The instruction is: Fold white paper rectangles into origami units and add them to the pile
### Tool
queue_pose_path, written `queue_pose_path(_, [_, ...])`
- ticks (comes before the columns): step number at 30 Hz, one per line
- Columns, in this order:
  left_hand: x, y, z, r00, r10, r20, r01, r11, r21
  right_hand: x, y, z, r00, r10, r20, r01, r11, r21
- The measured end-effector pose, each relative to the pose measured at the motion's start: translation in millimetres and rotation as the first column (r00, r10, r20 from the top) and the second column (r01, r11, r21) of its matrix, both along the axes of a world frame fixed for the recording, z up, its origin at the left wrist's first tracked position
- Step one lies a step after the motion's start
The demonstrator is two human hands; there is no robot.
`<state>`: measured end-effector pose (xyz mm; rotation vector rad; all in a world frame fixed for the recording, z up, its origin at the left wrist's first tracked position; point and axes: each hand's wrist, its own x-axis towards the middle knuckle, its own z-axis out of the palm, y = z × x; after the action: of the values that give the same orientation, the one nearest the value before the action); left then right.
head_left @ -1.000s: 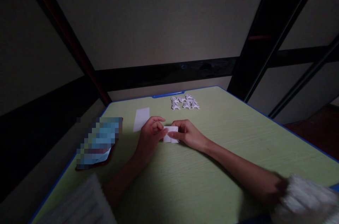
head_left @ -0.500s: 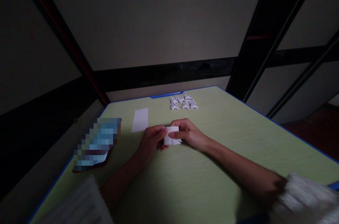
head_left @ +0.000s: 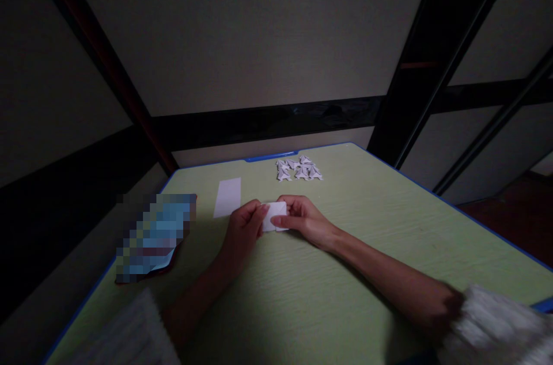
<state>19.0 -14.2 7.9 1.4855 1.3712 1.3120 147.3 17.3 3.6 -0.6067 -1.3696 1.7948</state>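
Between our two hands we grasp a small, folded, white rectangular piece of paper (head_left: 275, 209). Our left hand (head_left: 244, 223) pinches its left end, the thumb on top; our right hand (head_left: 307, 220) grips the right side, its thumb lying across the front face. Whether the paper touches the surface below, we cannot tell.

We work over the middle of a pale green, wood-grained tabletop (head_left: 401, 227) with a blue rim (head_left: 475, 220). The widest stretch of it runs from our right forearm out to the slanting right edge, and more lies between our forearms. Toward the far edge, a cluster of small, white, folded-paper figures (head_left: 301, 173) stands close together, near a blue plastic strip (head_left: 272, 156) set along that edge. A flat, white, four-sided paper sheet (head_left: 228, 195) lies just beyond our left hand.

At the left edge, beside our left forearm, rests a flat, blue object with a dark red border (head_left: 166, 232); pixelation covers most of it, so any print there is hidden from us.
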Motion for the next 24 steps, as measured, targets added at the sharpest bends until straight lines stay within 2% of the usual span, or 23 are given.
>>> queue_pose_path(3, [-0.2,1.5,2.0,0.998,0.062,0.025,-0.062,0.998,0.004,-1.1,0.9,0.7,0.994,-0.096,-0.046,0.097,0.995,0.011])
queue_pose_path(7, [1.1,3.7,0.2,0.992,-0.038,0.119,0.05,0.994,-0.095,1.9,5.2,-0.4,0.97,-0.218,-0.103,0.228,0.97,0.086])
queue_pose_path(10, [1.3,4.6,-1.3,0.985,-0.09,0.15,0.111,0.984,-0.138,3.9,6.4,-0.8,0.98,-0.181,-0.084,0.192,0.971,0.142])
queue_pose_path(17, [-1.0,4.5,1.6,0.985,-0.083,0.151,0.101,0.988,-0.121,3.6,3.8,-1.5,0.99,-0.141,0.018,0.13,0.95,0.284])
queue_pose_path(24, [-6.4,7.4,-3.0,0.98,-0.148,0.134,0.17,0.97,-0.174,14.3,10.4,0.7,0.977,-0.167,0.13,0.079,0.859,0.506])
